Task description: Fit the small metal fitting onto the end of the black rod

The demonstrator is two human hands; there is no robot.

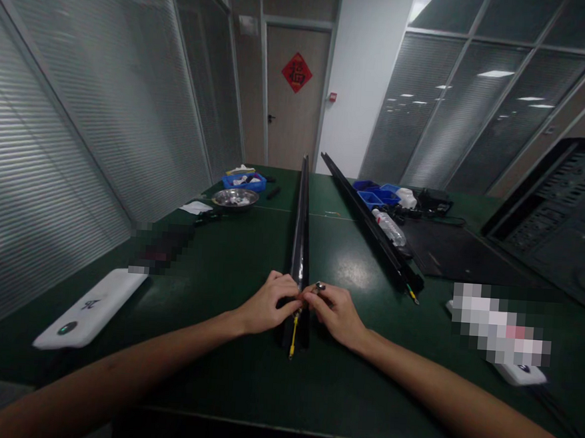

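A long black channel [300, 239] lies lengthwise on the green table, pointing away from me. Over its near end, my left hand [269, 304] and my right hand [338, 314] meet with thumbs and fingers pinched together. What they pinch is small and hidden by the fingertips; I cannot make it out. Just below the fingers, a short yellow wire [293, 336] with a metal terminal at its tip hangs toward me along the channel. A ring is on a finger of my right hand.
A second black channel [360, 210] with a yellow-green wire [412, 294] lies to the right. Nearby are a plastic bottle [389, 229], blue bins [384, 196] and a black panel [563, 211]. Leftward are a metal bowl [235, 199], a blue basket [245, 182] and a white device [93, 305].
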